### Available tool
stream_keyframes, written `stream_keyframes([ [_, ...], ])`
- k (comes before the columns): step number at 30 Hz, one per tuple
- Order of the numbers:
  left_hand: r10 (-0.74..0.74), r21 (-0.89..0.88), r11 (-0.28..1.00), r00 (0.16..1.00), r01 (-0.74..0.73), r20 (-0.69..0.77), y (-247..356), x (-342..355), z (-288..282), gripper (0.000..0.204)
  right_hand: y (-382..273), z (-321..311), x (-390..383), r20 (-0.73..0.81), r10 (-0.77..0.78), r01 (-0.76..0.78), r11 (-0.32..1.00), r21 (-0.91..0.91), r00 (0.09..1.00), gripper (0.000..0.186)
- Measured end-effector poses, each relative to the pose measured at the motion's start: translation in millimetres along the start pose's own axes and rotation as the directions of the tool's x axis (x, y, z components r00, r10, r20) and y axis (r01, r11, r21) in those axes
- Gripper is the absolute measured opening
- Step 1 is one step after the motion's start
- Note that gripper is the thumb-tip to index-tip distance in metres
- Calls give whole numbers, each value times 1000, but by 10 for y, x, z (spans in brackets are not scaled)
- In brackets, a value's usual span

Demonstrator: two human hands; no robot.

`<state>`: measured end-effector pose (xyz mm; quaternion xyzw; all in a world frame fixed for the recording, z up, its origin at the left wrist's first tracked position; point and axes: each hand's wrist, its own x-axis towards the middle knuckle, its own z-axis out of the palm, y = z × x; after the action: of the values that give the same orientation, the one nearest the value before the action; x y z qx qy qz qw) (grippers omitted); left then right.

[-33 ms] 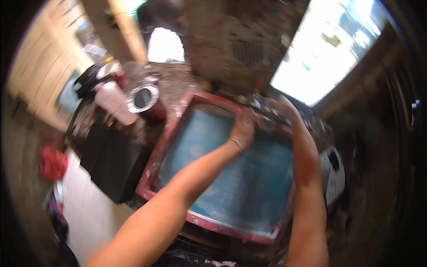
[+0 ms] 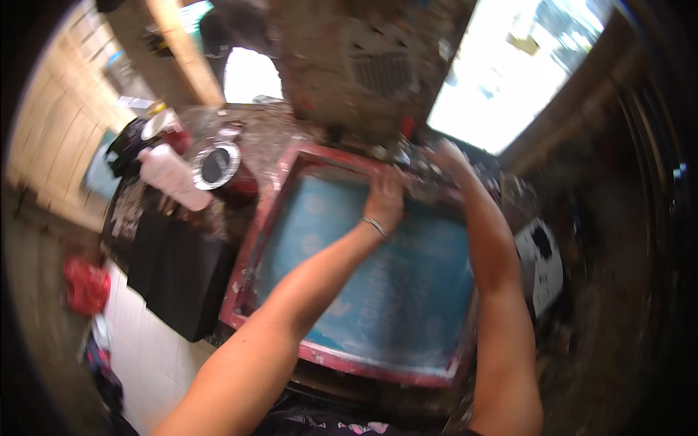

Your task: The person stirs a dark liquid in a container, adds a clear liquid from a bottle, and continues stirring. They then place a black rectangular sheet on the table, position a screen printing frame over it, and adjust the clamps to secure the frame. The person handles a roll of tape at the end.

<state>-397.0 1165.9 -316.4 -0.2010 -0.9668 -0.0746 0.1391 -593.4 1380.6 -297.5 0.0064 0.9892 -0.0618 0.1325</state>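
Note:
A screen-printing frame (image 2: 338,357) with red-painted bars and a blue mesh lies tilted in front of me. My left hand (image 2: 385,196), a bracelet on its wrist, rests on the far bar with fingers stretched over it. To its right, at the metal hinge clamp (image 2: 414,156) behind the frame, is my right hand (image 2: 452,160). Its fingers look curled, but blur hides what they grip. My right forearm passes over the frame's right side. A short red piece (image 2: 407,128) sticks up beside the clamp.
Left of the frame are a black box (image 2: 178,269), a pink bottle (image 2: 173,176) and a can (image 2: 236,185) with a silver rim. A white container (image 2: 539,265) stands at the right. Behind rises a worn board (image 2: 349,43); a red bag (image 2: 87,285) lies far left.
The whole view has shifted, so the frame and bench items sit slightly further left. Both hands stay at about the same places by the frame's far bar.

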Motion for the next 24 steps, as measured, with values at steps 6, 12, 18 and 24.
stream_keyframes([
  [6, -78, 128, 990, 984, 57, 162, -207, -104, -164, 99, -1161, -328, -686, -115, 32, -63, 958, -278, 993, 29],
  [12, -65, 152, 988, 981, 37, 185, -195, -98, -152, 100, -931, -365, -917, -33, 214, -201, 952, 232, 976, 43],
  [18, -59, 123, 992, 987, 40, 152, -185, -84, -77, 102, -1055, -181, -835, -295, 93, -109, 993, -37, 951, 37],
  [24, -43, 71, 997, 961, 25, 272, -368, -21, -445, 95, -1198, -51, -764, -453, -105, 0, 974, -227, 885, 15],
])
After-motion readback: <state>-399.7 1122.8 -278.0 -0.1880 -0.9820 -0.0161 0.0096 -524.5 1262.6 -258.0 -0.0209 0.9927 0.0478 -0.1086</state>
